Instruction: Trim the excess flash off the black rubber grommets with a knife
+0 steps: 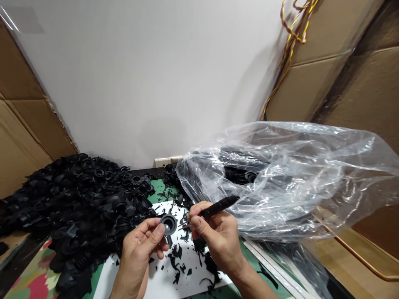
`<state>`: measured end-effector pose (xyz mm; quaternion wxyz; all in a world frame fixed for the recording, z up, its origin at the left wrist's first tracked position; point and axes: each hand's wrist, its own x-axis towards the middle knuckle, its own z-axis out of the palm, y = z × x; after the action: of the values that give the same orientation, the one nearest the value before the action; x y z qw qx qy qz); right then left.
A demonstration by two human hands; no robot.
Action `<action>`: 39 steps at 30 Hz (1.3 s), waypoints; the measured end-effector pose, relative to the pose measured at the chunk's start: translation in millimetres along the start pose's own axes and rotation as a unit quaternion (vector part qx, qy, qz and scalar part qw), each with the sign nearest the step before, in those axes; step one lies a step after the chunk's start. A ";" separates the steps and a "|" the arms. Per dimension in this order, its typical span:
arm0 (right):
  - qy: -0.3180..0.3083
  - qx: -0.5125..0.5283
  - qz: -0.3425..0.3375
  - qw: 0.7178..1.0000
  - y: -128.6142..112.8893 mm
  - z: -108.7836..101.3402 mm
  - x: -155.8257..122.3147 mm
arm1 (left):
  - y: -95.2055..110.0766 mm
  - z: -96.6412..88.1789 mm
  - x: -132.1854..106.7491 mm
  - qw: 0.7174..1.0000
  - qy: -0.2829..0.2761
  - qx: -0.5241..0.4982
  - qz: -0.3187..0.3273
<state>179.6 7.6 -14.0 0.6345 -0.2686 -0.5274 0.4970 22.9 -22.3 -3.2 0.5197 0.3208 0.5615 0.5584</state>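
My left hand [141,247] pinches a small black round rubber part [168,224] between thumb and fingers, its open face turned toward me. My right hand [215,236] grips a black pen-like knife [218,206], whose thin metal tip touches the right rim of the part. Both hands hover over a white sheet [131,274] strewn with black rubber trimmings [181,259].
A large heap of black ribbed rubber parts [77,199] fills the left side. A clear plastic bag [280,178] holding more black parts lies to the right. Cardboard boxes [343,62] flank a white wall; yellow-red wires [291,37] hang at the upper right. A green patterned mat [37,278] lies beneath.
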 end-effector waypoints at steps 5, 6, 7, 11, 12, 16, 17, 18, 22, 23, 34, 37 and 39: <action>-0.033 -0.016 -0.045 0.998 3.5 1.1 -1.0 | 0.1 -0.8 0.4 1.000 -0.009 0.001 0.002; -0.039 -0.028 -0.056 0.997 4.1 1.2 -1.0 | 0.1 -1.1 0.6 1.000 -0.010 0.003 0.002; -0.046 -0.043 -0.072 0.995 4.5 1.3 -0.8 | 0.1 -1.3 0.7 1.000 -0.010 0.005 0.002; -0.077 -0.116 -0.145 0.980 4.1 1.6 0.8 | 0.0 -2.1 1.4 1.000 -0.009 0.005 0.000; -0.085 -0.127 -0.154 0.976 3.6 1.5 1.2 | 0.1 -2.2 1.4 1.000 -0.010 0.004 -0.001; -0.100 -0.136 -0.150 0.974 2.6 0.9 1.8 | 1.0 -1.7 0.7 1.000 -0.012 0.004 -0.001; -0.102 -0.135 -0.149 0.974 2.8 0.7 1.8 | 1.2 -1.5 0.4 1.000 -0.012 0.005 0.001; -0.104 -0.134 -0.149 0.974 3.0 0.6 1.8 | 1.3 -1.5 0.3 1.000 -0.012 0.004 0.002; -0.108 -0.135 -0.154 0.973 3.4 0.8 2.0 | 0.3 -3.1 0.5 1.000 -0.016 0.004 0.006; -0.108 -0.136 -0.156 0.972 3.1 1.0 2.0 | -0.1 -3.9 0.8 1.000 -0.017 0.005 0.009; -0.116 -0.131 -0.130 0.976 5.4 1.3 -0.3 | 0.8 -7.7 3.2 0.999 -0.032 0.038 0.023; -0.112 -0.137 -0.126 0.976 5.4 2.1 -1.1 | -1.3 -10.2 4.1 0.997 -0.030 0.065 0.037; -0.109 -0.139 -0.128 0.976 5.4 2.6 -1.2 | -3.3 -12.2 4.6 0.994 -0.033 0.089 0.046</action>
<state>175.3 8.0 -18.3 0.5878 -0.2289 -0.6874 0.3600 11.0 -22.2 -9.5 0.4809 0.4093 0.5764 0.5187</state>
